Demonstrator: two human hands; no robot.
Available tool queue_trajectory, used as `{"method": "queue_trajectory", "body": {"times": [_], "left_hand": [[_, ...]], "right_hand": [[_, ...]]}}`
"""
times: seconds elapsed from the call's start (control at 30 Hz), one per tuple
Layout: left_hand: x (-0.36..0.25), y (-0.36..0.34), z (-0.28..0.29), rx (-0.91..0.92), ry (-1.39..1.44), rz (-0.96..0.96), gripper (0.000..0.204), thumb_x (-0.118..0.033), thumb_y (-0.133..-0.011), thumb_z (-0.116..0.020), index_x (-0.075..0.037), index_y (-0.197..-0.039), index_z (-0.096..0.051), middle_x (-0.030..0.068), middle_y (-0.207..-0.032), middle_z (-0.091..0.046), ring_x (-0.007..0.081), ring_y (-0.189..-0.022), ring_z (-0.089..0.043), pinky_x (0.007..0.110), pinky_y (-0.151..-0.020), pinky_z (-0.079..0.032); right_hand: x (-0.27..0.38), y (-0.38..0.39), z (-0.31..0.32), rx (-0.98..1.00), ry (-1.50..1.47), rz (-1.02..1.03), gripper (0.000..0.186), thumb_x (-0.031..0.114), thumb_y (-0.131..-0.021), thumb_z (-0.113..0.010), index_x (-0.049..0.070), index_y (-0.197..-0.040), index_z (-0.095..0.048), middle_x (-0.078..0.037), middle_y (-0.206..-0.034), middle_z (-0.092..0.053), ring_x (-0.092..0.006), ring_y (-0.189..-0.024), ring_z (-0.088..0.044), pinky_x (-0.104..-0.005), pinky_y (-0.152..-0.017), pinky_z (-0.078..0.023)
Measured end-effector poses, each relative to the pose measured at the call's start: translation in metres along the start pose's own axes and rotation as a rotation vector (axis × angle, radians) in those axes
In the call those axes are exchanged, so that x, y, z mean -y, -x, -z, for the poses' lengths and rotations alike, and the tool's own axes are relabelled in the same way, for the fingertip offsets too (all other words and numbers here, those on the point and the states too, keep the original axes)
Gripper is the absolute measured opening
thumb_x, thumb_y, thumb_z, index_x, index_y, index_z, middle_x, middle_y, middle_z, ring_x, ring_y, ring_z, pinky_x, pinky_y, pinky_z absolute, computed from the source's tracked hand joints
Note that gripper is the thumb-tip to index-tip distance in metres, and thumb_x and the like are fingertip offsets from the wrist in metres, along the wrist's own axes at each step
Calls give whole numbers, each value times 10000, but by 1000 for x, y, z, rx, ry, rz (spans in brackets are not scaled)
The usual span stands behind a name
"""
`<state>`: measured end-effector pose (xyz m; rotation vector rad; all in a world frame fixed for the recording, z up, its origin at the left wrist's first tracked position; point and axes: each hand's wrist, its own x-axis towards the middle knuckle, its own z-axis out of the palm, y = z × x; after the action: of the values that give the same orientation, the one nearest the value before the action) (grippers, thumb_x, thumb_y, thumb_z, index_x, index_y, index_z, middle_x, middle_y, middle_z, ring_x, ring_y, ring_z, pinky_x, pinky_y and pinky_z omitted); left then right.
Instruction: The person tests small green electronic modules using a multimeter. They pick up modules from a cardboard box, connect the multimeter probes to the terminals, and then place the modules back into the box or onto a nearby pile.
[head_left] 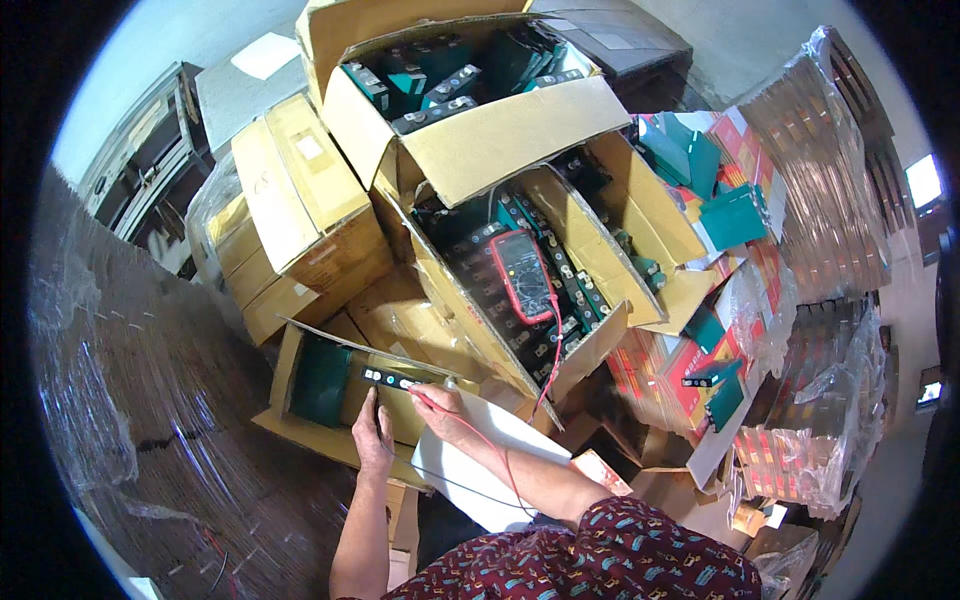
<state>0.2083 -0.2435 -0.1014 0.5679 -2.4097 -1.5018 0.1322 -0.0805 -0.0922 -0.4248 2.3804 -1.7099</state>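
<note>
Left hand point(372, 443) tightly pinches black probe point(376, 402); right hand point(441, 411) pinches red probe point(424, 399)

"What's being held over there?"

"Left hand point(372, 440) grips a black probe point(377, 406), right hand point(444, 410) a red probe point(423, 398), both at a black-topped cell point(392, 379) near the small carton point(310, 438)'s far edge."

"And the meter point(522, 275)?"

"Red-rimmed, lying on packed cells point(564, 268) inside the bigger carton point(458, 292), near its middle."
</note>
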Motion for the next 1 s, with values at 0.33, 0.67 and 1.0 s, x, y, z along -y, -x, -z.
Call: {"method": "queue_trajectory", "body": {"times": [0.33, 0.67, 1.0], "left_hand": [[8, 4, 0, 8, 147, 131, 398, -30, -1087, -534, 35, -1479, -560, -72, -816, -472, 23, -669, -391, 176, -590, -338], [13, 5, 0, 45, 99, 179, 400, -66, -1066, -552, 66, -1444, -562, 151, -984, -710, 172, -790, -614, 304, -758, -535], [5, 4, 4, -13, 17, 32, 390, -83, -1093, -523, 46, -1459, -560, 45, -908, -584, 140, -764, -548, 258, -687, -451]], "right_hand": [[7, 0, 0, -6, 13, -11, 227, 84, -951, -737, 5, -1163, -756, -177, -1038, -784, -274, -903, -771, -356, -788, -599], [9, -1, 4, -5, 23, -10, 220, 68, -945, -739, 4, -1155, -754, -179, -1051, -784, -272, -939, -777, -351, -809, -605], [8, -1, -1, -16, 30, 43, 249, 96, -976, -719, 6, -1208, -732, -163, -1010, -790, -235, -901, -775, -336, -793, -611]]}}
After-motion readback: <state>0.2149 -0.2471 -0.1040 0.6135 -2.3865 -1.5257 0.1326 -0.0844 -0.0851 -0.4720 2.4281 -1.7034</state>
